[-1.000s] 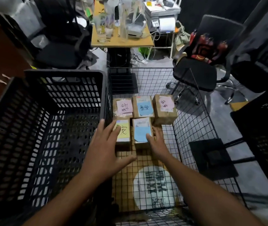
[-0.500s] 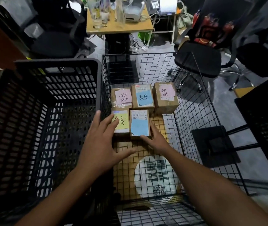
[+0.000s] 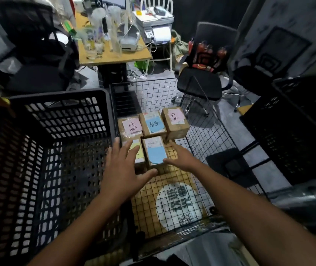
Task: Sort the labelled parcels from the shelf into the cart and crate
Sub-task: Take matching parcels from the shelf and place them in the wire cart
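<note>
Several small cardboard parcels lie in the wire cart [image 3: 207,135]. The far row has a pink-labelled parcel [image 3: 131,126], a blue-labelled parcel [image 3: 153,124] and another pink-labelled parcel [image 3: 175,120]. In front lie a yellow-labelled parcel [image 3: 138,152] and a parcel with a blank blue label [image 3: 155,152]. My left hand [image 3: 123,169] hovers open over the yellow-labelled parcel, fingers spread. My right hand [image 3: 180,157] rests open against the right side of the blank blue-labelled parcel. The black plastic crate [image 3: 61,116] stands to the left and holds no parcels that I can see.
A flat cardboard sheet with a round white logo [image 3: 178,202] lines the cart floor. A desk with glassware and a printer [image 3: 113,45] and black office chairs [image 3: 201,81] stand behind. Another dark crate [image 3: 295,127] is at the right.
Both hands have stayed at the two front parcels; my right hand has slid along the side of the blank blue-labelled parcel. The view has tilted up slightly.
</note>
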A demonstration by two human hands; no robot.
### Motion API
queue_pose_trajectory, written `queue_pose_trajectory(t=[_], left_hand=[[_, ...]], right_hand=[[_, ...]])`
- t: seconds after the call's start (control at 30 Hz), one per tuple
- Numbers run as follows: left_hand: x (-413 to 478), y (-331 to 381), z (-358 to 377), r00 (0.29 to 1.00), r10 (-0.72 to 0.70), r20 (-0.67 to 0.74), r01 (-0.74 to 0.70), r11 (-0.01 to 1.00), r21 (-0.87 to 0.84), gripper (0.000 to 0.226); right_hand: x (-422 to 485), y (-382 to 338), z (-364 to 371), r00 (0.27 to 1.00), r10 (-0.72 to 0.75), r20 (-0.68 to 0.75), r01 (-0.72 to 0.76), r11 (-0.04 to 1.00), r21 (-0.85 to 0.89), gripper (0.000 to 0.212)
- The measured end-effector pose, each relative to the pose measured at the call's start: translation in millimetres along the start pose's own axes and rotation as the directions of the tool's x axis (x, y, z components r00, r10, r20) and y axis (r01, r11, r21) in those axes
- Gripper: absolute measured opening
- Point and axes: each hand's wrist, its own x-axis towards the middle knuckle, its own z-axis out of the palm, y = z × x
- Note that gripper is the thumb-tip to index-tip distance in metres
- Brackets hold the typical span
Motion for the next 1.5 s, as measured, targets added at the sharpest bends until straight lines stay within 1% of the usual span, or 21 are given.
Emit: queue_pose_trajectory(t=[0.1, 0.17, 0.23, 0.37, 0.43, 0.57, 0.63, 0.7, 0.83, 1.0, 1.07, 1.17, 1.23, 1.4, 1.5], left_hand=[[-10.6, -5.3, -5.2, 0.996, 0.069, 0.049, -0.067, 0.997, -0.046, 0.097], [-22.4, -8.7, -11.2, 0.988, 0.131, 0.079, -0.125, 0.989, -0.079, 0.094], [-35.4, -9.6, -18.4, 0.975, 0.198, 0.099, -0.186, 0.976, -0.118, 0.092], [-55.1, -7.1, -25.2, 0.940, 0.327, 0.099, -0.300, 0.928, -0.221, 0.087], [-66.7, -5.4, -24.1, 0.918, 0.387, 0.085, -0.351, 0.894, -0.278, 0.082], [-98.0, 5.2, -22.8, 0.864, 0.497, 0.079, -0.451, 0.834, -0.317, 0.079], [-113.3, 16.7, -19.4, 0.821, 0.564, 0.087, -0.509, 0.793, -0.335, 0.078], [-128.9, 31.2, -14.0, 0.771, 0.631, 0.090, -0.575, 0.749, -0.329, 0.080], [-164.4, 63.7, -1.1, 0.672, 0.730, 0.123, -0.667, 0.669, -0.329, 0.088], [-220.5, 112.6, 13.6, 0.543, 0.820, 0.181, -0.766, 0.572, -0.294, 0.075], [-249.3, 135.0, 19.5, 0.493, 0.838, 0.233, -0.785, 0.544, -0.296, 0.071], [-301.8, 172.0, 34.3, 0.418, 0.855, 0.306, -0.829, 0.497, -0.256, 0.073], [-343.4, 197.6, 45.8, 0.360, 0.873, 0.330, -0.846, 0.454, -0.280, 0.075], [-466.0, 251.7, 68.0, 0.226, 0.900, 0.374, -0.863, 0.363, -0.351, 0.078], [-531.7, 278.6, 79.3, 0.167, 0.912, 0.375, -0.870, 0.315, -0.379, 0.076]], right_hand=[[-42.7, -21.1, -18.1, 0.997, 0.030, -0.071, -0.033, 0.999, -0.043, 0.091], [-78.6, -33.5, -25.5, 0.987, 0.062, -0.149, -0.064, 0.998, -0.011, 0.086], [-119.7, -44.4, -25.0, 0.962, 0.092, -0.258, -0.085, 0.996, 0.039, 0.080], [-205.1, -60.9, -3.8, 0.860, 0.154, -0.487, -0.120, 0.988, 0.100, 0.070], [-243.6, -62.2, 12.6, 0.815, 0.228, -0.533, -0.170, 0.973, 0.156, 0.069], [-314.8, -61.9, 45.5, 0.745, 0.327, -0.581, -0.252, 0.945, 0.208, 0.072], [-347.1, -62.8, 58.2, 0.707, 0.363, -0.607, -0.291, 0.932, 0.217, 0.075], [-377.8, -60.4, 69.2, 0.654, 0.389, -0.648, -0.329, 0.918, 0.220, 0.077], [-436.3, -51.2, 87.4, 0.538, 0.471, -0.699, -0.421, 0.868, 0.262, 0.070], [-515.0, -33.3, 109.8, 0.398, 0.559, -0.728, -0.488, 0.800, 0.348, 0.065], [-549.1, -26.9, 120.7, 0.356, 0.583, -0.730, -0.496, 0.780, 0.381, 0.065], [-608.5, -14.8, 140.8, 0.286, 0.632, -0.721, -0.533, 0.730, 0.428, 0.067], [-652.8, -4.5, 155.8, 0.231, 0.666, -0.709, -0.540, 0.694, 0.476, 0.068], [-771.6, 22.6, 202.8, 0.067, 0.724, -0.687, -0.538, 0.606, 0.586, 0.067], [-833.4, 39.8, 228.2, -0.033, 0.738, -0.674, -0.512, 0.567, 0.645, 0.065]])
